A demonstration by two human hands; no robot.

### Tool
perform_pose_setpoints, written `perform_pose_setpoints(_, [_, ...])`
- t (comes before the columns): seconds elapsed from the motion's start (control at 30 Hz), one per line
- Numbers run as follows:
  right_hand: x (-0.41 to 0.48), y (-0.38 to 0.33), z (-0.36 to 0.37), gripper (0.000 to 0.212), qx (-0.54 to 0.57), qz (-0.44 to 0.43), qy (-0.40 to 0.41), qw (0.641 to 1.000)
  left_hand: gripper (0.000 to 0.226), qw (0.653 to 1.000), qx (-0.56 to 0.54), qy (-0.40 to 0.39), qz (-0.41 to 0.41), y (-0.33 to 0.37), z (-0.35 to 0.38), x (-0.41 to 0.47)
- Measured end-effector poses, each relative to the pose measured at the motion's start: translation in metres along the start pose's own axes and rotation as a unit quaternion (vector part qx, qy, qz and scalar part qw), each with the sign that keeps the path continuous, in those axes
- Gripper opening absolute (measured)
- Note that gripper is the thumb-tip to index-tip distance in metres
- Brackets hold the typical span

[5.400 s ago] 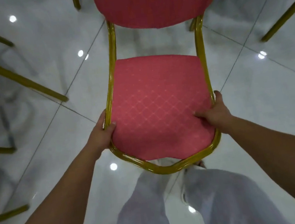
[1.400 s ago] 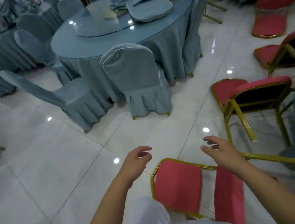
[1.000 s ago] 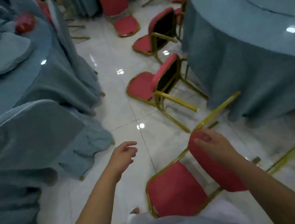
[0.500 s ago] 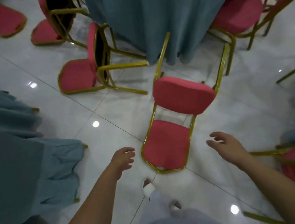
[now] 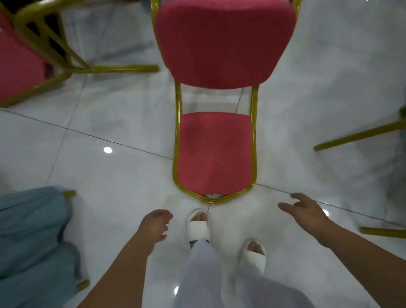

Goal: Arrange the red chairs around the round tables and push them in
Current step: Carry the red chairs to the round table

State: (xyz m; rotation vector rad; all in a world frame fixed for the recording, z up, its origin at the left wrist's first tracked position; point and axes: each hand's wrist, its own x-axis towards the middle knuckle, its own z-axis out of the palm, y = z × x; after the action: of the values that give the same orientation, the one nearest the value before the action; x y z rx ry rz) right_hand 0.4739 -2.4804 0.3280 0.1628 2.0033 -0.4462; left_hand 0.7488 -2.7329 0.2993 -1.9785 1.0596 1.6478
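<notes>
Hovering at either side of the near end of a red chair [image 5: 214, 152], both hands hold nothing and touch nothing. The left hand [image 5: 154, 227] has its fingers loosely curled, the thumb apart from them. The right hand [image 5: 303, 209] is wider open, with its fingers spread and extended forward.

The chair lies tipped over on the floor [image 5: 96, 167], directly ahead of the person. One pad lies flat just beyond the sandals [image 5: 198, 227]; the larger pad is raised farther away. The rounded end of its gold frame sits between the two hands, apart from both.

A second chair [image 5: 7, 65], also tipped, lies at the upper left, well apart from the hands. Blue-grey cloth [image 5: 22, 252] hangs at the left edge. Gold legs [image 5: 373, 130] enter from the right.
</notes>
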Motion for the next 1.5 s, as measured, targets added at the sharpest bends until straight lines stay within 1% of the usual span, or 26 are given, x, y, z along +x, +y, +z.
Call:
perform_pose_setpoints(0.1, [0.096,0.009,0.037,0.079,0.03,0.004,0.007,1.0,0.034,0.999,0.028,0.027,0.026,-0.001,0.016,0.099])
perform_pose_setpoints(0.3, [0.276,-0.016,0.09,0.097,0.103,-0.005,0.029,0.994,0.062,0.992,0.051,0.049,0.108,0.017,0.043,0.267])
perform_pose_setpoints(0.37, [0.323,-0.024,0.104,0.095,0.148,0.009,0.05,0.988,0.061,0.991,0.03,0.044,0.124,0.022,0.049,0.312])
perform_pose_setpoints(0.47, [0.369,-0.024,0.135,0.086,0.257,0.03,0.061,0.964,0.049,0.993,0.002,0.012,0.118,0.02,0.057,0.368])
perform_pose_setpoints(0.53, [0.388,-0.019,0.155,0.086,0.261,0.033,0.085,0.961,0.043,0.991,0.027,0.006,0.133,0.019,0.058,0.395])
perform_pose_setpoints(0.57, [0.392,-0.015,0.161,0.085,0.257,0.027,0.098,0.961,0.045,0.986,0.076,0.009,0.148,0.019,0.056,0.402])
perform_pose_setpoints(0.63, [0.392,-0.008,0.163,0.08,0.277,0.019,0.086,0.957,0.076,0.972,0.155,-0.023,0.176,0.027,0.056,0.402])
perform_pose_setpoints(0.67, [0.389,-0.008,0.159,0.076,0.293,0.019,0.064,0.954,0.085,0.966,0.19,-0.024,0.175,0.03,0.054,0.398])
perform_pose_setpoints(0.7, [0.38,-0.009,0.151,0.072,0.307,0.022,0.04,0.951,0.08,0.964,0.203,-0.018,0.169,0.031,0.052,0.392])
perform_pose_setpoints(0.73, [0.367,-0.012,0.142,0.068,0.315,0.025,0.02,0.949,0.068,0.972,0.178,-0.012,0.152,0.032,0.049,0.382])
perform_pose_setpoints(0.77, [0.353,-0.015,0.132,0.066,0.318,0.029,0.007,0.948,0.057,0.985,0.126,-0.004,0.118,0.033,0.047,0.368])
perform_pose_setpoints(0.8, [0.34,-0.017,0.123,0.064,0.316,0.033,0.009,0.948,0.049,0.994,0.069,-0.01,0.08,0.032,0.045,0.348])
perform_pose_setpoints(0.83, [0.324,-0.021,0.112,0.063,0.311,0.034,0.022,0.95,0.045,0.997,0.039,-0.034,0.062,0.034,0.042,0.326])
perform_pose_setpoints(0.87, [0.306,-0.025,0.102,0.063,0.304,0.034,0.036,0.951,0.043,0.996,0.039,-0.062,0.059,0.037,0.038,0.301])
perform_pose_setpoints(0.9, [0.289,-0.028,0.092,0.064,0.293,0.033,0.043,0.954,0.042,0.994,0.042,-0.081,0.061,0.041,0.033,0.28])
perform_pose_setpoints(0.97, [0.248,-0.037,0.07,0.064,0.263,0.035,0.048,0.963,0.038,0.993,0.043,-0.088,0.065,0.052,0.022,0.229])
perform_pose_setpoints(1.1, [0.144,-0.067,0.007,0.067,0.209,0.043,0.086,0.973,0.032,0.996,0.022,-0.039,0.078,0.078,0.008,0.103])
perform_pose_setpoints(1.17, [0.088,-0.089,-0.031,0.068,0.189,0.047,0.104,0.975,0.028,0.996,0.002,-0.034,0.083,0.097,-0.002,0.035])
perform_pose_setpoints(1.33, [-0.047,-0.158,-0.135,0.05,0.14,0.003,0.142,0.98,0.022,0.992,-0.02,-0.065,0.103,0.166,-0.028,-0.126])
perform_pose_setpoints(1.47, [-0.11,-0.222,-0.209,0.033,0.148,-0.038,0.172,0.973,0.028,0.988,-0.014,-0.052,0.146,0.237,-0.033,-0.208])
perform_pose_setpoints(1.5, [-0.118,-0.236,-0.224,0.031,0.157,-0.048,0.181,0.97,0.026,0.987,-0.01,-0.047,0.153,0.254,-0.031,-0.223])
